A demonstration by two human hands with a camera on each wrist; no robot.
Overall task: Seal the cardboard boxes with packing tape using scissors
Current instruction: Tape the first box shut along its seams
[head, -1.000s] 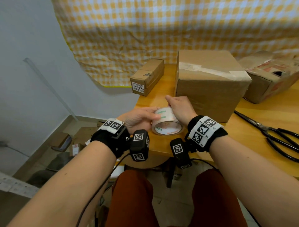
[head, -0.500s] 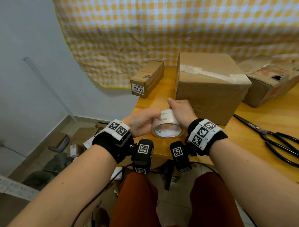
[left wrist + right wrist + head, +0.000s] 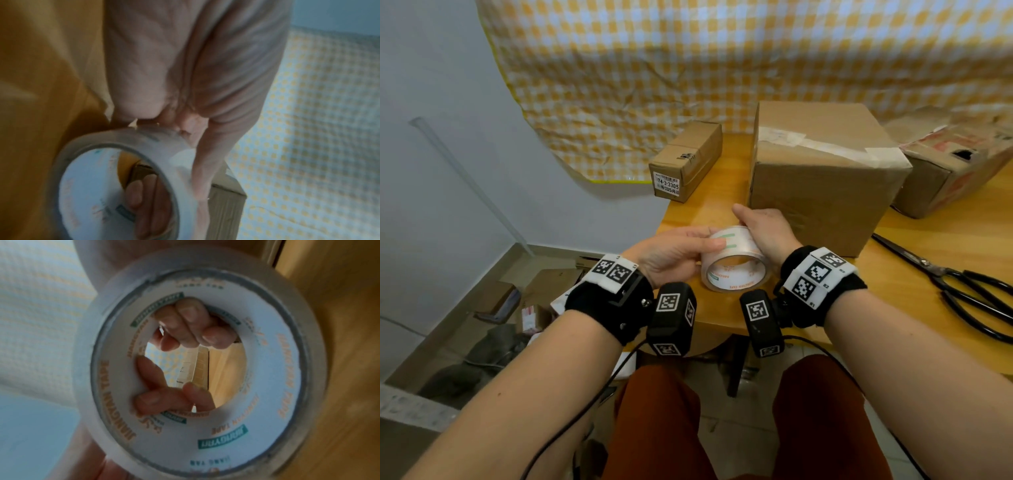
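Observation:
Both my hands hold a roll of clear packing tape (image 3: 734,263) over the near left corner of the wooden table (image 3: 914,246). My left hand (image 3: 671,255) grips its left side, thumb laid across the outer band. My right hand (image 3: 765,228) grips its right side. In the right wrist view fingers (image 3: 193,321) of both hands curl into the tape roll's core (image 3: 277,386). The left wrist view shows the tape roll (image 3: 115,186) below my palm. A large cardboard box (image 3: 822,174) with old tape on top stands just behind my hands. Black scissors (image 3: 962,291) lie on the table to the right.
A small long carton (image 3: 685,161) with a label lies at the table's back left. A torn printed box (image 3: 955,164) stands at the back right. A yellow checked cloth (image 3: 722,61) hangs behind. Boxes and clutter (image 3: 517,308) lie on the floor at the left.
The roll has stayed between both hands and shifted slightly away from me toward the big box. My left thumb has slid further across the tape's outer band.

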